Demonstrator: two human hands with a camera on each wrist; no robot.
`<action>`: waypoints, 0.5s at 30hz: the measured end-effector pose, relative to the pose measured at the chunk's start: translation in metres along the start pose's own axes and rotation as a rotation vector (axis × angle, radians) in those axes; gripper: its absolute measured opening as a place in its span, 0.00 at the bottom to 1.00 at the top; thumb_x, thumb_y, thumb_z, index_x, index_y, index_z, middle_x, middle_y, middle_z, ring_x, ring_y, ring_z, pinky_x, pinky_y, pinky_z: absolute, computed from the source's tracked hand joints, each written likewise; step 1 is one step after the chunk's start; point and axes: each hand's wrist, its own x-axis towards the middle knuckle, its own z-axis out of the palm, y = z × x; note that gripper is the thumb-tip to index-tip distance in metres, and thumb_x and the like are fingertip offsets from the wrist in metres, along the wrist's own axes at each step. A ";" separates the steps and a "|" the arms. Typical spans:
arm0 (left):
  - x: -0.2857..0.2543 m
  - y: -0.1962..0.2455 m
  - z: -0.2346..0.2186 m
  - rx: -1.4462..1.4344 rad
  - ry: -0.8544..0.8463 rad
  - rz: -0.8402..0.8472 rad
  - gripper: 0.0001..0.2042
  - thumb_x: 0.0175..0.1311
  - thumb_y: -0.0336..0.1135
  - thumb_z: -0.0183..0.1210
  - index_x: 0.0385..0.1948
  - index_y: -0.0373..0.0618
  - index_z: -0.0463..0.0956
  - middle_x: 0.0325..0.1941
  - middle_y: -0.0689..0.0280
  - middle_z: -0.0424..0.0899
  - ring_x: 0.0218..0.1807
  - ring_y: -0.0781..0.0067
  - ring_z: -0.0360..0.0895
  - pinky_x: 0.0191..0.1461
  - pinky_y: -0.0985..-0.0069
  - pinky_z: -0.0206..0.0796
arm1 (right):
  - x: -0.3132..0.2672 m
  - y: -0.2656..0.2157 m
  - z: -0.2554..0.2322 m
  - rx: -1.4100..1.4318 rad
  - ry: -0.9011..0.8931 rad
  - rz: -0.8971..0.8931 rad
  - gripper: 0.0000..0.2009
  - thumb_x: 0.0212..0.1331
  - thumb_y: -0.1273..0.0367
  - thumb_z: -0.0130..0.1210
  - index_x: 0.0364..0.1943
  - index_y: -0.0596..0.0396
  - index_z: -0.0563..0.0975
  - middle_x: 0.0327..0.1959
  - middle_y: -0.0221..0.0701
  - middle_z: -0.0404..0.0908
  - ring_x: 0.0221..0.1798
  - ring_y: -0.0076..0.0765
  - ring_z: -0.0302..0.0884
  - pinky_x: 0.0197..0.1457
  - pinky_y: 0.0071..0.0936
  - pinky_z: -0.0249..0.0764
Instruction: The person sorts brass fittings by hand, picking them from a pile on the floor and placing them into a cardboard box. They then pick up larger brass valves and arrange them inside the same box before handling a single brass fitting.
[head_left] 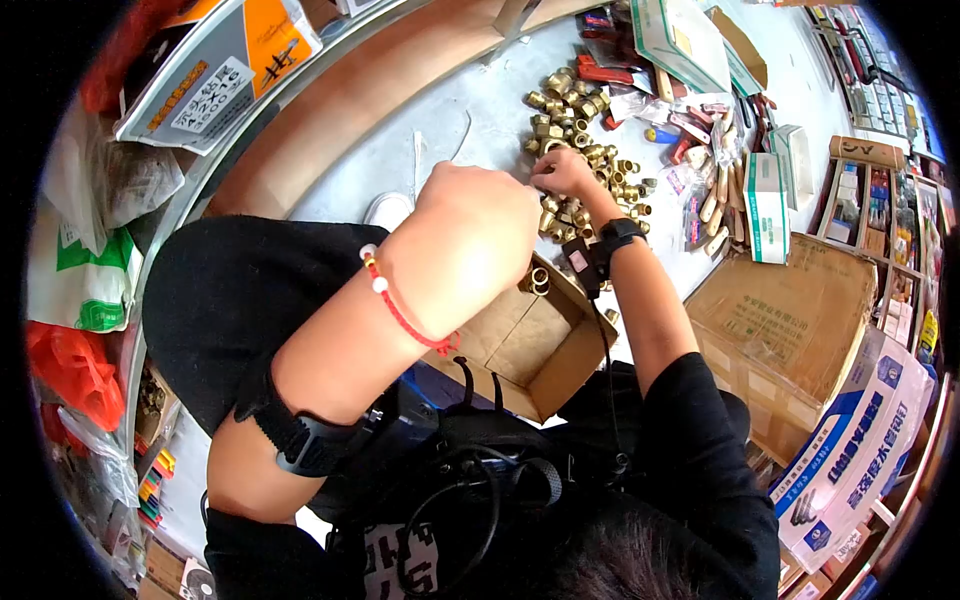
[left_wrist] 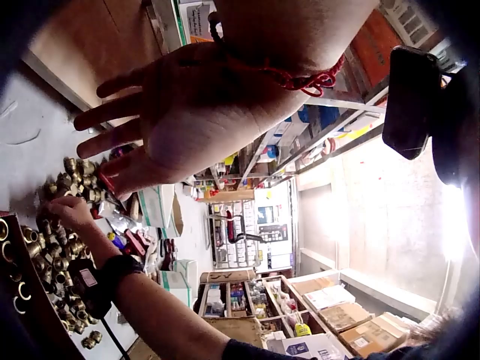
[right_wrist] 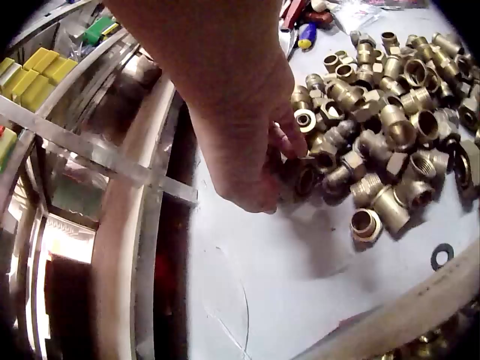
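Note:
Brass fittings [head_left: 575, 125] lie heaped on the pale floor, and fill much of the right wrist view [right_wrist: 397, 124]. At the pile's near edge my right hand [head_left: 566, 173] [right_wrist: 244, 127] has its fingers curled round a fitting [right_wrist: 306, 180], partly hidden by them. My left hand [head_left: 475, 220], above the open cardboard box [head_left: 520, 340], shows its palm and spread fingers in the left wrist view [left_wrist: 172, 124], holding nothing. A few fittings [head_left: 538, 278] lie in the box.
Right of the pile lie wooden-handled tools [head_left: 715, 195] and green-white boxes [head_left: 767, 205]. A large closed carton [head_left: 790, 310] stands at the right, beside a blue-white box [head_left: 860, 450]. Shelving edges the left. A dark ring [right_wrist: 442, 256] lies near the fittings.

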 end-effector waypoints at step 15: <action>0.003 0.016 -0.012 0.083 -0.051 0.018 0.13 0.51 0.39 0.52 0.34 0.40 0.72 0.31 0.54 0.77 0.36 0.56 0.75 0.39 0.64 0.66 | -0.080 -0.043 -0.117 -0.032 -0.287 -0.089 0.15 0.45 0.65 0.55 0.30 0.55 0.61 0.23 0.30 0.66 0.28 0.29 0.64 0.31 0.27 0.62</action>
